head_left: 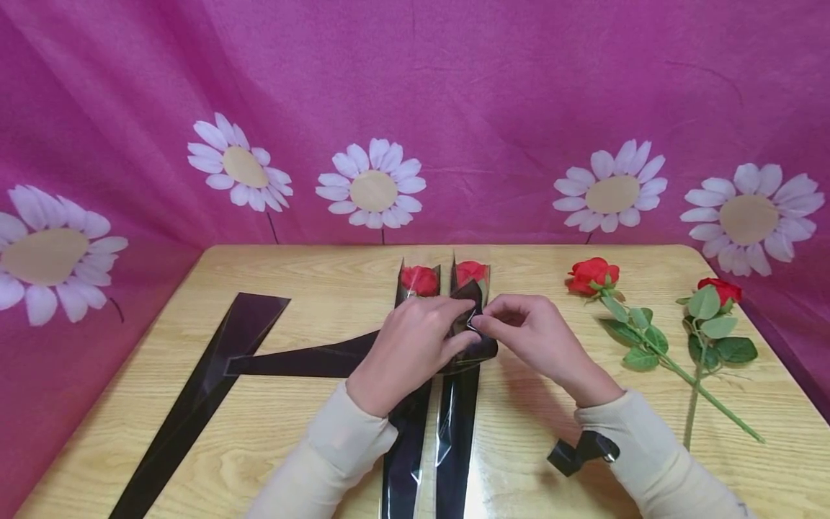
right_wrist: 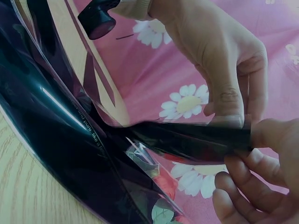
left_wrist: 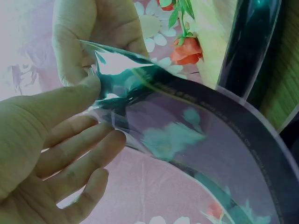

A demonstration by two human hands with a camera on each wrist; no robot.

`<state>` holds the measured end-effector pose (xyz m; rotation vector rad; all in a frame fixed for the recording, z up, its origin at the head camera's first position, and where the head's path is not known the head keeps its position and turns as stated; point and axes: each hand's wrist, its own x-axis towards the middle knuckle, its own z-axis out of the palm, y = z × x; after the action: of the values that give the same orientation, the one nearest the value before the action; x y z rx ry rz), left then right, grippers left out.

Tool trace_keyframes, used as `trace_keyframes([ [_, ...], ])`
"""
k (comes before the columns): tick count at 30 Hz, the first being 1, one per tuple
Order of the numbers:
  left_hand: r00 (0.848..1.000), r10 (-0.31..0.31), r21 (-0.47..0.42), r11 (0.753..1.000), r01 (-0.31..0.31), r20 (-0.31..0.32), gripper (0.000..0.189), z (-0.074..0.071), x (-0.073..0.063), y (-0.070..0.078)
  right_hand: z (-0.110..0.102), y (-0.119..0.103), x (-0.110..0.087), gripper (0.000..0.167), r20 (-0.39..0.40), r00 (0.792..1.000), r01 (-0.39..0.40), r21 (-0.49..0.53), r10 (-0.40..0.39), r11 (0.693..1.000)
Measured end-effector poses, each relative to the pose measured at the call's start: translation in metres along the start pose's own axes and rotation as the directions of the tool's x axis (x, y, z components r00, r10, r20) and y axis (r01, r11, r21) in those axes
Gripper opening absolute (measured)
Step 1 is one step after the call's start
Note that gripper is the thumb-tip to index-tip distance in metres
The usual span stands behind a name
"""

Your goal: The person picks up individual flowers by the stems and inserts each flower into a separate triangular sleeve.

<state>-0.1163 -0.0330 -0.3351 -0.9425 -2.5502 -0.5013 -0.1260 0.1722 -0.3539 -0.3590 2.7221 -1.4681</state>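
Observation:
Both hands are at the wide end of a black-edged clear plastic flower sleeve (head_left: 311, 358), raised above the table. My left hand (head_left: 415, 339) pinches the film near the sleeve's mouth, thumb against it. From the other side my right hand (head_left: 534, 339) pinches the edge between thumb and fingertips. In the left wrist view the film of the sleeve (left_wrist: 233, 135) bows toward the right, with printing along its dark border. Beneath the hands lie two wrapped roses, their red heads (head_left: 420, 280) showing past the fingers, their lower sleeves (head_left: 457, 440) dark and shiny.
Another flat black sleeve (head_left: 188, 404) lies slanted on the left of the wooden table (head_left: 311, 461). On the right are two unwrapped red roses, one rose (head_left: 593, 276) farther in and one rose (head_left: 718, 290) near the edge. A pink daisy-print cloth (head_left: 480, 94) hangs behind.

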Motion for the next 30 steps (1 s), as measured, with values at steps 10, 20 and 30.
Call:
trace_keyframes([
  [10, 0.999, -0.033, -0.036, 0.999, 0.033, -0.002, 0.033, -0.002, -0.002, -0.004, -0.001, 0.002, 0.001, 0.018, -0.012, 1.0, 0.006, -0.023, -0.007, 1.0],
  [20, 0.997, 0.062, -0.063, 0.996, -0.064, -0.035, 0.038, -0.004, -0.002, -0.009, -0.007, 0.007, 0.004, 0.018, -0.021, 1.0, -0.007, -0.04, 0.006, 0.999],
  [30, 0.997, 0.072, -0.011, 0.997, -0.072, -0.03, 0.023, -0.01, -0.004, -0.011, -0.01, 0.013, 0.008, 0.016, -0.031, 0.999, 0.005, -0.073, -0.007, 0.997],
])
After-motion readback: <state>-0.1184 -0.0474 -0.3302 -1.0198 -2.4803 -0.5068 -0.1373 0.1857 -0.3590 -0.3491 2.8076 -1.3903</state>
